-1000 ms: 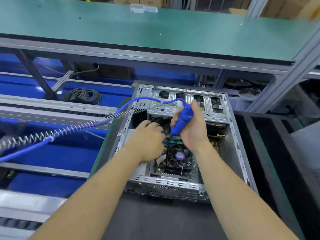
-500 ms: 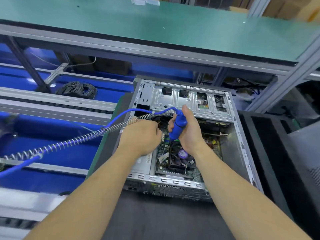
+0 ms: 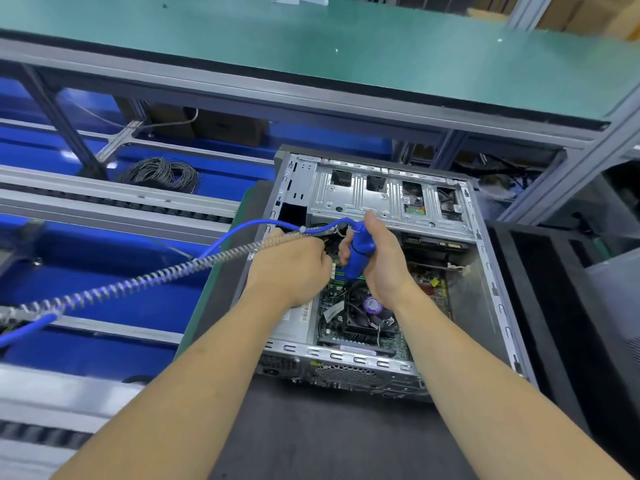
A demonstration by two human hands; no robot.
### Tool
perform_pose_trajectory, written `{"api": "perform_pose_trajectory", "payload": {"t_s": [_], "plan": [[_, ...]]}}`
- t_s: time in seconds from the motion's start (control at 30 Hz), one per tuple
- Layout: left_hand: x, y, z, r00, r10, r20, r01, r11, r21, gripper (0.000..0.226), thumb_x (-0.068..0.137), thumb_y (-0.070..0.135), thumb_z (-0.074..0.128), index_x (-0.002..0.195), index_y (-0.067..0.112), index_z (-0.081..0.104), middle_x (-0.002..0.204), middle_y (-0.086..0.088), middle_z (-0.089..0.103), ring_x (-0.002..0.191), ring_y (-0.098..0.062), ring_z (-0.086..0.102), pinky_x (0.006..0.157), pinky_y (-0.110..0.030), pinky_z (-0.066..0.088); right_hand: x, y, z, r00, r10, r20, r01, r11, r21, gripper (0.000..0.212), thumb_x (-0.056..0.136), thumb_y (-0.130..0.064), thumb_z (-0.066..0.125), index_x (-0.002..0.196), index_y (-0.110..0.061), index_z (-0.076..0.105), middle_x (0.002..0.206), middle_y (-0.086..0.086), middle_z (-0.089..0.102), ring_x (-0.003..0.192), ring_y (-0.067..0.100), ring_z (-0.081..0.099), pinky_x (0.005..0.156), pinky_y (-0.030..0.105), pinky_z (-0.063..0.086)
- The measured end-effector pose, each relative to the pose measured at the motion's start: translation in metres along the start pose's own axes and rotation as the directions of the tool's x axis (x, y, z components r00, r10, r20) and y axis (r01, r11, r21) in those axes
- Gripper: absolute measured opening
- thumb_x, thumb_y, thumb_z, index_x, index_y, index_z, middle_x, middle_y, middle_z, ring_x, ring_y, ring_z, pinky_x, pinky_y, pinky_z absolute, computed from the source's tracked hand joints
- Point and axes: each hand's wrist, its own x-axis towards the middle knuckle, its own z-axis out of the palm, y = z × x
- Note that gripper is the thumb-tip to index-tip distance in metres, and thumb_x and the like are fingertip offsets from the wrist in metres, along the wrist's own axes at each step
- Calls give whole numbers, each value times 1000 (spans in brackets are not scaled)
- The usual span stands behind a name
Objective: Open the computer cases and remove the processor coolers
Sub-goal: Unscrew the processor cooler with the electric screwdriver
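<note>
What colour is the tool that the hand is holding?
Blue. The screwdriver in the right hand shows best in the head view.

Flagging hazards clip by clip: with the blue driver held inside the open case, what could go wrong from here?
1. The right hand grips the blue driver above the motherboard; a slip could gouge it.
2. The coiled hose stretches left and may tug the tool off line.
3. The left hand sits close to the tip, which is hidden, and risks a pinch.
</note>
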Motion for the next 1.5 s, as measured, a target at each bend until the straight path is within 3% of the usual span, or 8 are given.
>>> {"api": "perform_pose_trajectory", "payload": {"t_s": [0.13, 0.33, 0.5, 0.7, 0.87, 1.0, 1.13, 1.5], "plan": [[-3, -1, 0, 1000, -1, 29, 1, 1000, 9, 33, 99, 38, 33, 84, 22, 57, 65, 8, 45, 75, -25, 43, 80, -39, 40, -2, 3, 5, 997, -40, 59, 49, 986, -161, 62, 82, -72, 52, 59, -15, 60, 59, 7, 58, 56, 21, 52, 59, 23, 46], [0, 2, -5, 999, 37, 3, -37, 999, -6, 36, 97, 30, 36, 62, 21, 38, 57, 4, 48, 55, -18, 44, 79, -38, 40, 1, 4, 3, 997, -59, 56, 66, 990, -124, 46, 80, -59, 50, 61, -18, 59, 50, 11, 54, 49, 23, 46, 54, 30, 43], [1, 3, -8, 998, 48, 38, -47, 999, -20, 32, 96, 28, 36, 67, 22, 47, 55, 5, 52, 52, -16, 48, 84, -38, 39, 2, 3, 6, 993, -69, 93, 81, 989, -122, 44, 78, -54, 50, 61, -14, 56, 48, 9, 52, 47, 22, 42, 53, 30, 39], [-3, 2, -4, 1000, 10, 1, -10, 1000, 5, 32, 97, 32, 35, 68, 20, 43, 61, 3, 46, 56, -19, 41, 69, -36, 45, -4, -3, 10, 998, -58, 38, 62, 993, -104, 45, 77, -61, 51, 54, -23, 60, 52, 10, 55, 49, 23, 46, 57, 34, 42], [-2, 1, -5, 998, 42, -37, -41, 999, 16, 36, 95, 34, 38, 62, 21, 39, 57, 5, 41, 52, -15, 31, 66, -34, 29, -19, -13, 9, 989, -29, 146, -6, 971, 238, 56, 75, -74, 63, 63, -20, 64, 57, 6, 53, 52, 21, 48, 61, 32, 44], [1, 1, -8, 999, 21, 32, -21, 1000, 8, 32, 91, 32, 38, 62, 19, 46, 58, 1, 53, 60, -23, 49, 69, -36, 39, -34, -8, -3, 974, 116, 193, -148, 976, 161, 58, 84, -68, 52, 64, -14, 60, 55, 8, 48, 52, 23, 44, 63, 34, 42], [1, 3, -12, 997, 39, 67, -41, 999, 19, 32, 92, 31, 38, 64, 21, 50, 60, 3, 57, 59, -22, 52, 80, -39, 43, -35, -7, 1, 980, 113, 162, -123, 991, 51, 54, 89, -58, 45, 62, -14, 60, 56, 9, 51, 54, 24, 45, 64, 34, 43], [1, 2, -12, 998, 20, 62, -18, 1000, -19, 30, 92, 32, 41, 65, 22, 48, 59, 3, 57, 61, -20, 48, 70, -32, 36, -32, 1, 1, 973, 117, 198, -118, 993, -7, 55, 81, -67, 53, 64, -15, 63, 58, 9, 54, 54, 24, 48, 63, 35, 45]]}}
